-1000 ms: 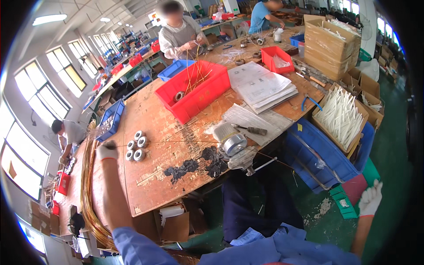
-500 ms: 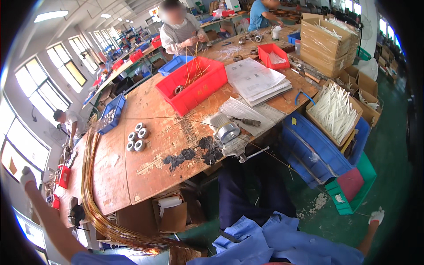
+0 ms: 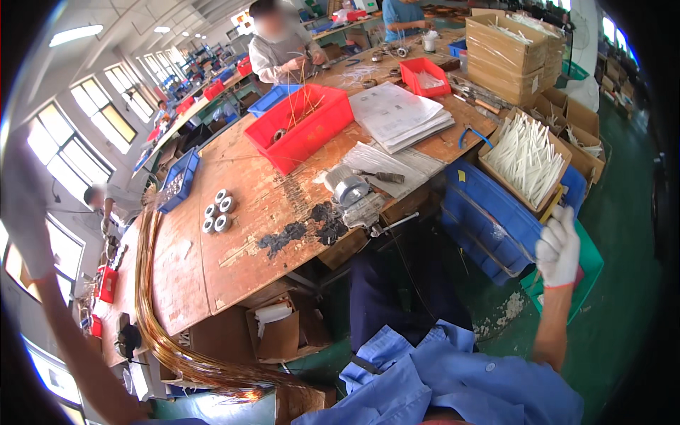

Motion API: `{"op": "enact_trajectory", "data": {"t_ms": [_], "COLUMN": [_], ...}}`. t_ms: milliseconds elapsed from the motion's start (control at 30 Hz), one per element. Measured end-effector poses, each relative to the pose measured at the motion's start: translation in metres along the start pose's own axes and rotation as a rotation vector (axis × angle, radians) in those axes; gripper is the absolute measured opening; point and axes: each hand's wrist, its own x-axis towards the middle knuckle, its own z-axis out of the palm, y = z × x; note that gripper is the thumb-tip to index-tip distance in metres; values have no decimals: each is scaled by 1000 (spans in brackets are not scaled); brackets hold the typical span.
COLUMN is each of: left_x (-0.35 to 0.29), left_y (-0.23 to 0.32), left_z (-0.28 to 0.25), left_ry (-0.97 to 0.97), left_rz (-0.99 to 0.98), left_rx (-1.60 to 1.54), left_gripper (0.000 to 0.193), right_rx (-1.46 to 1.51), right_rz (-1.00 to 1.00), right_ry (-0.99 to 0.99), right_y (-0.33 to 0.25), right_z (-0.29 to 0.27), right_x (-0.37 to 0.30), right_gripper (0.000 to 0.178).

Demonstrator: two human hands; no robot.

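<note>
right grip (image 3: 558,251), a white-gloved hand, is raised well to the right of the silver ring (image 3: 352,190) and lower in view, its fingers bent inward; whether they pinch anything cannot be told. left grip (image 3: 25,209) is far to the left of the silver ring, so blurred that i cannot tell if its fingers are spread or pressed together.

the silver ring sits on a clamp (image 3: 365,214) at the near edge of the worktop (image 3: 177,283). a thin dark wire (image 3: 407,263) hangs below the silver ring, in front of the person's dark trousers. just right of the silver ring lies a dark-handled tool (image 3: 386,176); beyond it, to the right, is a stack of papers (image 3: 400,113). a red bin (image 3: 304,134) with thin wires standing in it is beyond the silver ring, to its left. five small rings (image 3: 226,205) are grouped left of the silver ring, and farther left runs a copper-coloured wire bundle (image 3: 145,283). right of the silver ring, beside the worktop, a blue crate (image 3: 474,219) carries a box of white sticks (image 3: 524,159).
</note>
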Motion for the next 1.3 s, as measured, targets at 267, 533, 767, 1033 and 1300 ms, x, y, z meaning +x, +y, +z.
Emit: {"op": "enact_trajectory", "data": {"t_ms": [267,533,767,1033,1300], "left_x": [-283,-494,-589,-684,-669], "left_y": [215,220,149,52,60], "left_z": [147,133,112,110,114], "left_ry": [-1607,-1757,-1537,-1471,-1671], "left_rz": [-493,-411,-18,209,288], "left_rx": [-1090,-1014,-903,-749,-667], "left_gripper": [34,29,22,35,27], "right_rx": [105,104,-41,-222,-293], "right_rz": [288,33,-43,118,145], "right_ry": [79,337,213,81,31], "right_y": [155,140,92,55,52], "right_z": [66,31,14,33,49], "right_x": [-14,-1,-4,-4,-13], "right_gripper": [46,41,38,37,39]}}
